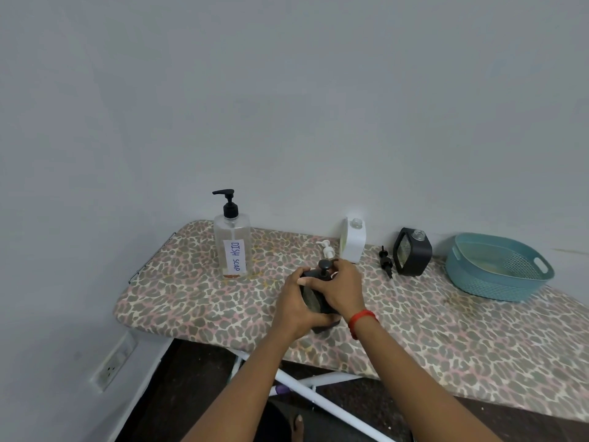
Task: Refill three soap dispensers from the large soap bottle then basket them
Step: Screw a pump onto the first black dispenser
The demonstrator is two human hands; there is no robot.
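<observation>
A small black dispenser (310, 298), boxy with a greyish window on its front, is seen standing on the ironing board (197, 301) near its front edge. A black pump (325, 266) sits on its top. Its body is held from the left by the left grip (296, 304), whose fingers are wrapped round it. The right grip (342, 288), with a red band (361, 320) at the wrist, is curled over the top, its fingers at the pump's collar.

The large bottle (232, 247), clear, labelled DISH SOAP and capped with a black pump, is stood behind and to the left, well apart; only a thin brownish layer is seen at its bottom. A white dispenser (353, 240) is stood by the wall with its neck uncapped, a white pump (326, 248) lying just beside it. Further right, a second black dispenser (412, 253) is also uncapped, a black pump (385, 261) lying beside it. Their fill cannot be told. A blue basket (484, 285) is set at the far right.
</observation>
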